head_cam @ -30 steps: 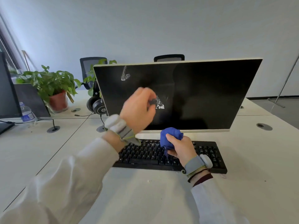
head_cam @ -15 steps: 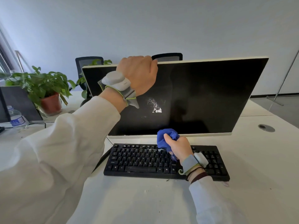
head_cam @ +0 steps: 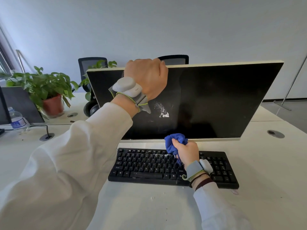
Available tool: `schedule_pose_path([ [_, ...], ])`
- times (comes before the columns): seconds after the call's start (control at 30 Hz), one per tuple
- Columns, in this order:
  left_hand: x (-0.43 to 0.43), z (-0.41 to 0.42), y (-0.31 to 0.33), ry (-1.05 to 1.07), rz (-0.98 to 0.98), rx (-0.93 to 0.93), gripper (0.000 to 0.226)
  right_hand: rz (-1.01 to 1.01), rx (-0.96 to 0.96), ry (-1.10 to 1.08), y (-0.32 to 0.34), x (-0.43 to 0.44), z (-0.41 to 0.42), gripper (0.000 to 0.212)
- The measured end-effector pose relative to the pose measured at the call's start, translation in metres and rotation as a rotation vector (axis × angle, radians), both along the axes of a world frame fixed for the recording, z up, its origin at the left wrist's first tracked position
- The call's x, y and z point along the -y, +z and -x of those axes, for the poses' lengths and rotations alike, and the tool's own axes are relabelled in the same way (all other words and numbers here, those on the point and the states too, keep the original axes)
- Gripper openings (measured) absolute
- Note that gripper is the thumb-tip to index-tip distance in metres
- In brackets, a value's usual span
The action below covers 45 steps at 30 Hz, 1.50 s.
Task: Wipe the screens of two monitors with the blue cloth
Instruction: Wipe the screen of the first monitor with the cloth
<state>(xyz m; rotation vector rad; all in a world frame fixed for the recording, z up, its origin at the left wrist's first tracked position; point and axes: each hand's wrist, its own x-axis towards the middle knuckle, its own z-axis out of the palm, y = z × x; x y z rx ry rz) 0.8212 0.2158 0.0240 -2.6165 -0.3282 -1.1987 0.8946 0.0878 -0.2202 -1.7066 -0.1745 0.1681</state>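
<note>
A wide dark monitor (head_cam: 216, 100) with a white frame stands on the desk in front of me, tilted back. A white smear (head_cam: 162, 111) marks its screen left of centre. My left hand (head_cam: 147, 77) grips the monitor's top edge, fingers curled over it. My right hand (head_cam: 186, 151) holds the bunched blue cloth (head_cam: 174, 142) just below the screen's bottom edge, above the black keyboard (head_cam: 149, 165). At the far left the dark edge of a second monitor (head_cam: 3, 107) shows.
A potted green plant (head_cam: 44, 90), a water bottle (head_cam: 16, 119) and black headphones (head_cam: 90, 108) stand left of the monitor. Two office chairs (head_cam: 173, 59) stand behind the white desk (head_cam: 265, 163). White crumbs dot the keyboard and desk.
My left hand rose from the smear in the screen's middle to the top edge and took hold of it. The right hand stayed over the keyboard with the cloth.
</note>
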Motion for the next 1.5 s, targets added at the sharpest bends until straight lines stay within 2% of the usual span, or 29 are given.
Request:
schedule_pose_path([
  [0.13,0.002,-0.002,0.002,0.007,0.052,0.024,0.042,-0.121,-0.006,0.008,0.015,-0.004,0.002,0.042],
  [0.23,0.0,-0.005,0.002,-0.01,0.044,0.02,0.039,-0.198,0.023,0.02,0.037,-0.007,0.001,0.041],
  [0.33,-0.004,-0.008,0.002,-0.013,0.031,0.014,0.048,-0.205,0.022,0.028,0.035,-0.006,-0.003,0.041],
  [0.4,-0.006,-0.008,0.003,-0.019,0.011,-0.006,0.058,-0.13,0.012,0.048,0.021,-0.006,-0.003,0.044],
  [0.5,-0.008,-0.009,0.004,-0.014,0.004,-0.026,0.061,-0.072,-0.048,0.042,0.01,-0.005,0.001,0.044],
  [0.63,-0.008,-0.009,0.003,-0.016,0.065,-0.001,0.063,-0.126,-0.055,0.052,0.031,-0.01,0.005,0.038],
  [0.83,-0.008,-0.011,0.004,-0.005,0.032,-0.041,0.065,-0.21,0.024,0.047,0.065,-0.007,0.0,0.037],
  [0.93,-0.009,-0.013,0.007,0.021,0.009,-0.062,0.065,-0.233,-0.08,0.115,0.046,-0.004,-0.001,0.035],
  [1.1,-0.005,-0.008,0.016,0.015,0.129,-0.143,0.042,-0.204,-0.217,0.176,0.03,0.002,0.0,0.035],
  [1.27,-0.003,-0.012,0.013,0.03,0.08,-0.15,0.041,-0.317,-0.105,0.139,0.078,-0.003,0.003,0.031],
  [1.33,-0.004,-0.014,0.013,0.029,0.096,-0.139,0.042,-0.32,-0.043,0.136,0.097,-0.002,0.001,0.037],
  [1.43,-0.01,-0.014,0.011,0.045,0.103,-0.111,0.049,-0.294,-0.058,0.144,0.094,0.001,-0.002,0.038],
  [1.5,-0.014,-0.014,0.006,0.042,0.034,-0.086,0.067,-0.266,-0.116,0.123,0.072,0.002,-0.001,0.033],
])
